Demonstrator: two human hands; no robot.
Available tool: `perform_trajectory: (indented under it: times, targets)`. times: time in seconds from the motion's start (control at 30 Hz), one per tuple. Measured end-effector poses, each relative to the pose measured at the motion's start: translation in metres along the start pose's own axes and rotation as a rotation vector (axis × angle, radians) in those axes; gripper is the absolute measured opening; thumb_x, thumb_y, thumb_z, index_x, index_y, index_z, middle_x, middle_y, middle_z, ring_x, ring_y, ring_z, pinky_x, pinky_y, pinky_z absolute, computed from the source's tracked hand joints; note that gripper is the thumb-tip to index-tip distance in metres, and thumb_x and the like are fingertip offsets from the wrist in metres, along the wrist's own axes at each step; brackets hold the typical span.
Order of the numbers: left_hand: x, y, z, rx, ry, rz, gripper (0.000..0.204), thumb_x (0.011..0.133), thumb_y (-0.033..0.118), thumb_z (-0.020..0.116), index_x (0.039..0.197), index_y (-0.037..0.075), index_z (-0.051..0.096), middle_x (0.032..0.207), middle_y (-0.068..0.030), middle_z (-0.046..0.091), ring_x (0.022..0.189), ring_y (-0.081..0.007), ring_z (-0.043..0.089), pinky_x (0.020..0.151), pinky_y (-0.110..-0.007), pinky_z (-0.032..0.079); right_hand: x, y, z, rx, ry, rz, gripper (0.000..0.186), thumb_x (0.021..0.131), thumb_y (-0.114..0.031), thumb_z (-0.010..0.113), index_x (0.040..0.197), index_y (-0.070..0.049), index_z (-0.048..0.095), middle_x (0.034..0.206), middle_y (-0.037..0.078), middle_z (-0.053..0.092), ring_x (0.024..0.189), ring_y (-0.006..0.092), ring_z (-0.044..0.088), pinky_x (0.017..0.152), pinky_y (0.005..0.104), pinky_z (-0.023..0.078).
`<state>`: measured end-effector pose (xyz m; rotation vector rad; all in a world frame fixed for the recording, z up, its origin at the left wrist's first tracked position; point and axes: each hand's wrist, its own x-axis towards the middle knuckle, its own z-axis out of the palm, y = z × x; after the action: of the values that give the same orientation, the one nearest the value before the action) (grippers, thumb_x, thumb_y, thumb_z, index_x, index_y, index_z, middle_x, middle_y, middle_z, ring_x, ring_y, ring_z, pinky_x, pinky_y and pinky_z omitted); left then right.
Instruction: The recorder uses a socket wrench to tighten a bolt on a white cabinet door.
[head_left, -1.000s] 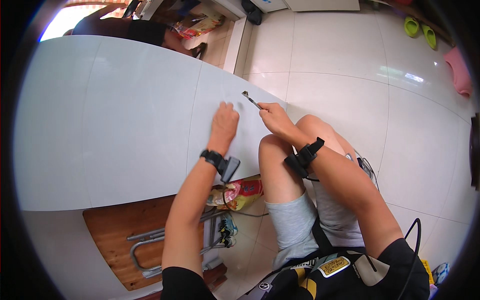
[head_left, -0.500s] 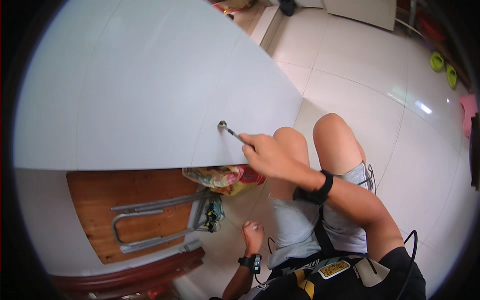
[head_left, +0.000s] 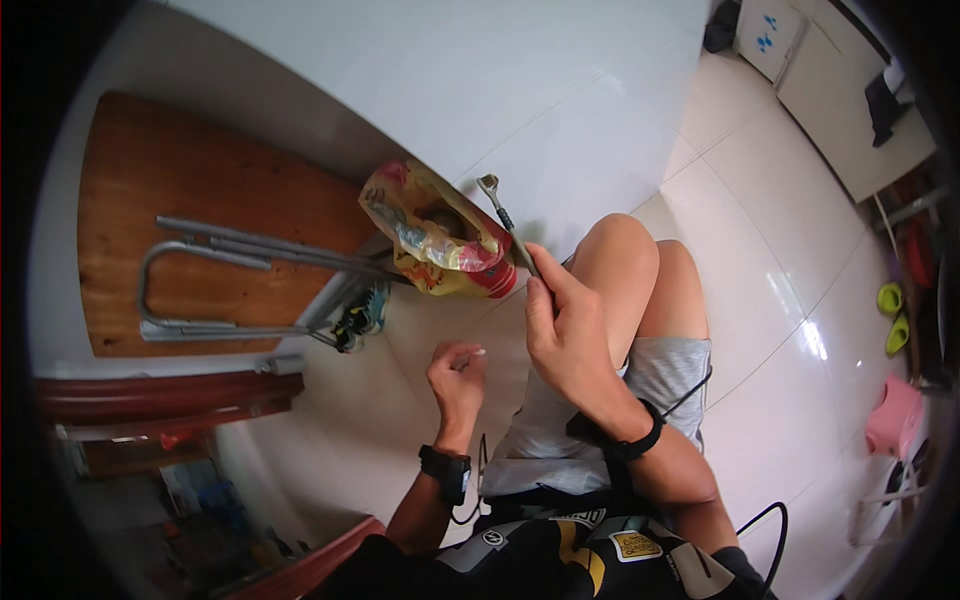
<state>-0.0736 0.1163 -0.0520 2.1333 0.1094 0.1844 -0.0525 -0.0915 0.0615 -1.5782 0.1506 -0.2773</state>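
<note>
My right hand [head_left: 572, 335] is closed round the handle of a ratchet wrench [head_left: 507, 219], its thumb laid along the handle. The wrench's round metal head [head_left: 488, 183] points away from me, beside a large smooth white panel [head_left: 560, 125]; whether it touches the panel I cannot tell. Lower and to the left, my left hand [head_left: 456, 385] is curled, with a small whitish thing [head_left: 479, 352] showing at the fingertips, too small to name. Just left of the wrench stands an open yellow and red plastic bag [head_left: 440, 235].
A wooden folding table [head_left: 215, 180] with grey metal legs leans on the left, near some shoes [head_left: 360, 318]. Below it is a dark red wooden piece of furniture [head_left: 165, 402]. A pink stool [head_left: 893, 417] and green slippers [head_left: 891, 315] lie at the right on the tiled floor [head_left: 755, 400].
My view has turned toward the left. The wrench has come away from the small fitting on the white panel and now sits nearer the bag. My left hand has risen nearer the right.
</note>
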Motion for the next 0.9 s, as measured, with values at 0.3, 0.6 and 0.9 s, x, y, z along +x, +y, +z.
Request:
perform_trajectory:
  times: [0.3,0.6,0.9]
  targets:
    - [0.008,0.077,0.023,-0.398,0.045,-0.196,0.014,0.076,-0.009,0.063,0.086,-0.003,0.069,0.093,-0.0019,0.066,0.071,-0.0084,0.06,0.062,-0.022,0.048,-0.003,0.028,0.021,-0.043,-0.021,0.074,0.036,0.102,-0.006,0.046,0.135,0.008,0.052,0.068,-0.007,0.045,0.056,0.0024,0.037,0.049,0.0209,0.03]
    - [0.022,0.052,0.03,-0.425,0.012,-0.18,0.015,0.076,-0.009,0.061,0.087,-0.003,0.069,0.095,-0.0016,0.066,0.072,-0.0076,0.06,0.063,-0.022,0.048,0.008,0.04,0.024,0.186,-0.064,0.26,0.029,0.099,-0.005,0.046,0.121,0.008,0.061,0.07,0.002,0.055,0.065,0.0049,0.044,0.057,0.0255,0.04]
    - [0.024,0.047,0.022,-0.401,0.042,-0.18,0.015,0.078,-0.01,0.061,0.087,-0.003,0.069,0.093,-0.0006,0.066,0.071,-0.0072,0.061,0.06,-0.021,0.047,-0.012,0.061,0.037,0.147,-0.018,0.312,0.037,0.103,-0.012,0.045,0.132,0.008,0.055,0.066,-0.005,0.049,0.054,0.0025,0.043,0.047,0.0216,0.035]
